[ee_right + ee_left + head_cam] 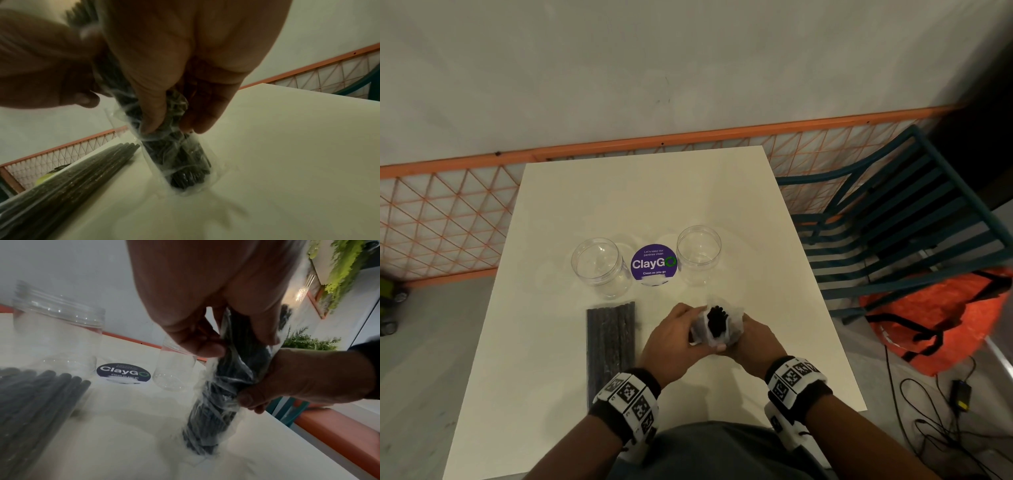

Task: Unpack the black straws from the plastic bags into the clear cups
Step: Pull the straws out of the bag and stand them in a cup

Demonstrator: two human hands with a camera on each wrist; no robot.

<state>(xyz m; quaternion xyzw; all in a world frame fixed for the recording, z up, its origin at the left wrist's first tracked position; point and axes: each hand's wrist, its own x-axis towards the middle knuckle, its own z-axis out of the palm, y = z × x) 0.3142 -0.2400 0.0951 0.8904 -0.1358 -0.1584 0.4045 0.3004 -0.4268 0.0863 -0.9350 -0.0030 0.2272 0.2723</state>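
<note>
fingers (205, 347) of the left hand (674, 339) pinch the upper part of an upright plastic bag of black straws (717, 323), while the right hand (755, 342) curls round its middle; the bag's bottom stands on the white table (619, 192), near the person. a second, flat bag of straws (611, 346) lies just left of the hands. two clear cups, one far left (599, 267) and one far right (698, 255), stand either side of a purple claygo sticker (653, 263).
</note>
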